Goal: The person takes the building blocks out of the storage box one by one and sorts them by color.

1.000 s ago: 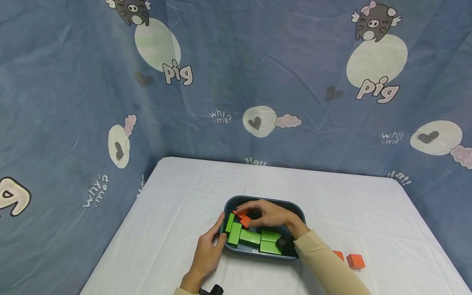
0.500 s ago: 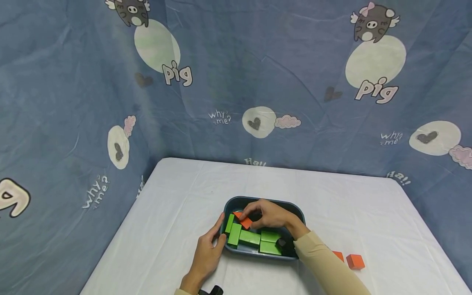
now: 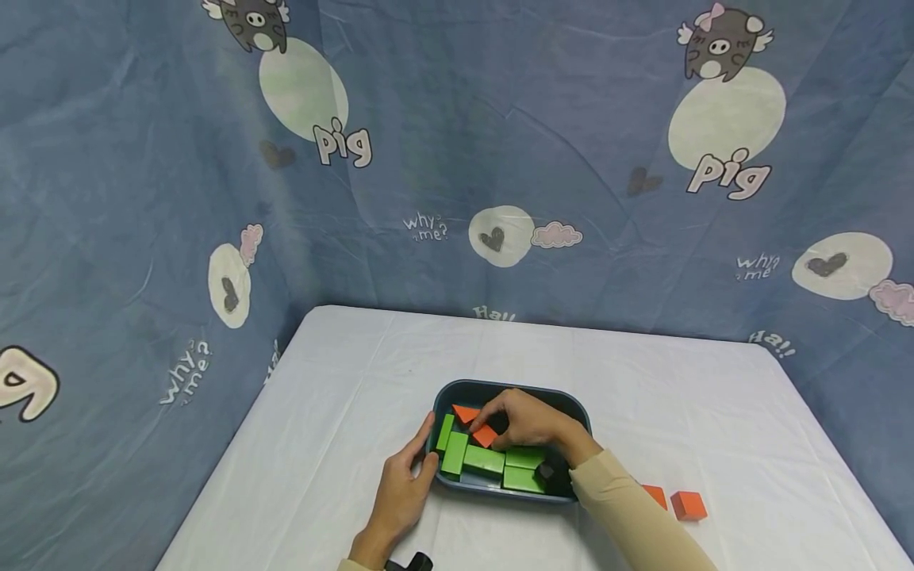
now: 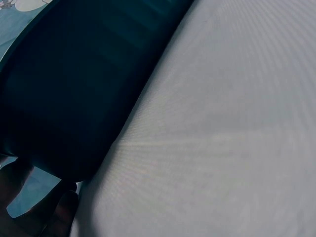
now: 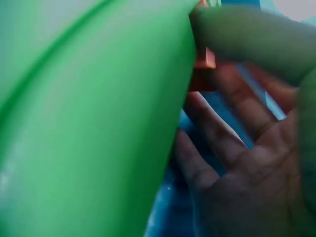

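Observation:
A dark blue tray (image 3: 514, 495) holds several green blocks (image 3: 484, 460) and some orange ones. My right hand (image 3: 527, 419) reaches into it and pinches an orange block (image 3: 485, 435) between thumb and forefinger. In the right wrist view this orange block (image 5: 205, 64) is partly hidden behind a large blurred green block (image 5: 98, 118). Left of that hand, an orange triangular block (image 3: 466, 413) lies in the tray's upper left. My left hand (image 3: 401, 488) rests its straight fingers and thumb against the tray's left end; the left wrist view shows its fingertips at the tray's corner (image 4: 74, 148).
Two orange blocks lie outside the tray to the right: one cube (image 3: 689, 506) in full view, another block (image 3: 655, 496) partly behind the right sleeve (image 3: 635, 507). A white cloth (image 3: 343, 444) covers the table. Blue printed fabric (image 3: 400, 143) hangs behind and at the left.
The right hand has drawn the orange block slightly right and down, away from the triangular block, which now shows more fully. My left hand and the tray stay put.

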Available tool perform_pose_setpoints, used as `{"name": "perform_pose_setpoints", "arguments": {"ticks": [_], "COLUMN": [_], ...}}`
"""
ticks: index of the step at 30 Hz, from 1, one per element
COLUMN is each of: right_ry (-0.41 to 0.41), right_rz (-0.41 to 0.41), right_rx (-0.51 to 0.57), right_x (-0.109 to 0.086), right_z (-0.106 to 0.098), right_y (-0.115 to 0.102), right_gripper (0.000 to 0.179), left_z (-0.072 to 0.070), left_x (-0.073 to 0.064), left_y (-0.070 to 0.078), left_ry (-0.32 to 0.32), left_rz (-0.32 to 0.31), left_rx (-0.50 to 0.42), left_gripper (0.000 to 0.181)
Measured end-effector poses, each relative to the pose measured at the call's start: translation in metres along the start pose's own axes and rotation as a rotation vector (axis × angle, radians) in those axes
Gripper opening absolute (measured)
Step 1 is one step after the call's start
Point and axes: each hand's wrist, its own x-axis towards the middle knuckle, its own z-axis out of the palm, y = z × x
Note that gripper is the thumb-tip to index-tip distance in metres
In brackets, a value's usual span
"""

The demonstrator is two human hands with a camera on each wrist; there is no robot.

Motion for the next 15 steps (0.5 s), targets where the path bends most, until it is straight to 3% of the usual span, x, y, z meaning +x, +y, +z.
{"name": "perform_pose_setpoints", "arguments": {"ticks": [6, 15], "right_ry": [-0.009, -0.007], "right_rz": [0.013, 0.04], "right_rx": [-0.102, -0.086], "right_x": [0.0001, -0.0004], "right_z": [0.0023, 0.0021], "right_y": [-0.0012, -0.0024], "right_gripper": [0.044, 0.04], "left_z": [-0.0001, 0.0004], "left_x": [0.0002, 0.0], "left_y": [0.0018, 0.0027], "left_ry": [-0.009, -0.011], "left_rz": [-0.016, -0.025], "left_rx": [-0.003, -0.022], "left_gripper": [0.057, 0.058]}}
